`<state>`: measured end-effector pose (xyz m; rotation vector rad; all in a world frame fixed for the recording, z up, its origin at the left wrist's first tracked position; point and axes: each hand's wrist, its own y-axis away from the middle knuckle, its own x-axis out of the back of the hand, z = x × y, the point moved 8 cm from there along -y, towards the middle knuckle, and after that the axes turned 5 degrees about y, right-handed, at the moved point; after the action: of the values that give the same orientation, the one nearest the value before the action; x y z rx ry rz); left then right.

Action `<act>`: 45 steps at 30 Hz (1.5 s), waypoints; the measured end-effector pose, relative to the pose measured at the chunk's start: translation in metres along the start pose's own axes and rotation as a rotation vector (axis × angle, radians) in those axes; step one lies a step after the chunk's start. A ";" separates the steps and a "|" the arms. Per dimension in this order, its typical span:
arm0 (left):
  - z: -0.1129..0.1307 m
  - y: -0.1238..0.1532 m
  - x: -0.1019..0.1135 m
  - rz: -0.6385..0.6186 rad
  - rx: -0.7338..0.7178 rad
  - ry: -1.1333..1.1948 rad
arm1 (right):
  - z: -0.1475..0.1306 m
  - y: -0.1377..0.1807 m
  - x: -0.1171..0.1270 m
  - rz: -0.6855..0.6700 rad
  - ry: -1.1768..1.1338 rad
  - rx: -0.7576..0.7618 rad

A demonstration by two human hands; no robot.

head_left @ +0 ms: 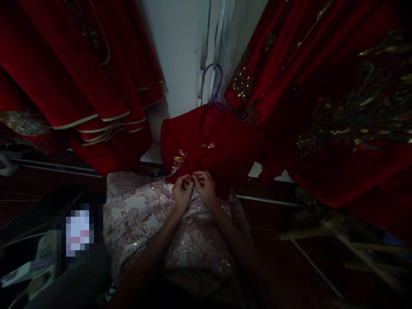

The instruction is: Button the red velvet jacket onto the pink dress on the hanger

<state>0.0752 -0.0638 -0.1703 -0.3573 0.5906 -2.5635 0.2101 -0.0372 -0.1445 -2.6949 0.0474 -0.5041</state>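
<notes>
A red garment [222, 146] hangs by a purple hanger [218, 88], its lower part lying toward my lap. White beaded ornaments [208, 146] and a gold tasselled ornament [178, 160] decorate its front. At its lower front, my left hand [183, 193] is closed in a pinch, thumb against fingers. Close beside it, my right hand [206, 188] pinches too, the fingertips of both almost meeting. Whatever lies between the fingertips is too small and dark to make out. Shiny floral brocade cloth [138, 219] spreads beneath both hands and forearms.
Red garments with pale piping [106, 94] hang at the left. More red garments with gold embroidery [347, 128] hang at the right. Behind stands a white cabinet [180, 47] with long handles. A wooden frame [331, 227] is at lower right; a blurred-out bright patch [77, 231] is at lower left.
</notes>
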 end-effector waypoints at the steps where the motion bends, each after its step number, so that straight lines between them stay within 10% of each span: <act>1: -0.002 -0.001 0.000 0.004 0.004 0.003 | 0.002 0.003 -0.001 0.037 -0.002 0.017; 11: -0.001 -0.003 -0.003 -0.069 -0.059 -0.008 | 0.010 0.009 0.001 0.158 -0.049 0.073; 18: 0.006 0.000 0.012 0.122 -0.105 0.040 | 0.007 0.020 0.019 0.384 0.063 0.140; 45: 0.016 0.001 -0.006 -0.070 -0.239 -0.188 | 0.023 0.018 0.008 0.266 0.120 0.029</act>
<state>0.0856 -0.0667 -0.1578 -0.7034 0.8275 -2.4920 0.2269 -0.0457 -0.1682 -2.5738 0.4222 -0.5766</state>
